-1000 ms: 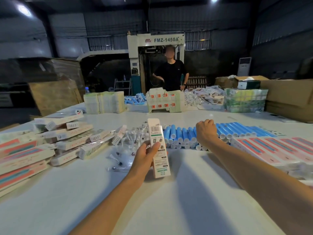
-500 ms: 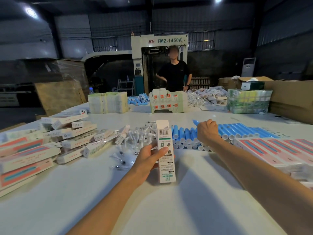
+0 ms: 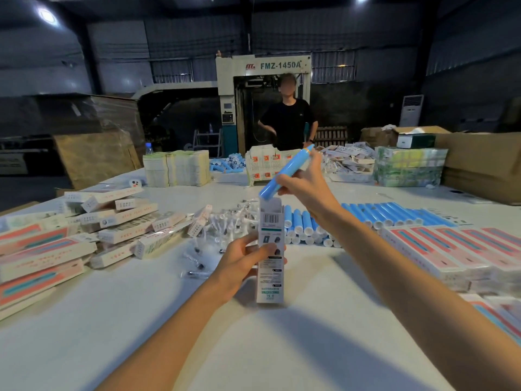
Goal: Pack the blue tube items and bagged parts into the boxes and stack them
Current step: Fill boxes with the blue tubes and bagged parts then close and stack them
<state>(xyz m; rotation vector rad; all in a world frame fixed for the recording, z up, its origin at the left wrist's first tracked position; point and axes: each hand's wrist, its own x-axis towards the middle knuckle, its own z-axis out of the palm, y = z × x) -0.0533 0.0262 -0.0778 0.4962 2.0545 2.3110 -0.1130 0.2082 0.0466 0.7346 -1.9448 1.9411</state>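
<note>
White table: left hand grips an upright box; right hand holds a blue tube tilted at its open top.

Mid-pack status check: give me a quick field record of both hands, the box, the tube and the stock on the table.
left hand: left hand grips the upright box around its middle
right hand: right hand holds one blue tube, tilted
tube position: lower end at the box's open top, not yet inside
tube stock: row of blue tubes lying behind the box
bagged parts: bagged parts in a loose pile left of the box
other boxes: closed boxes heaped at the left of the table
</note>
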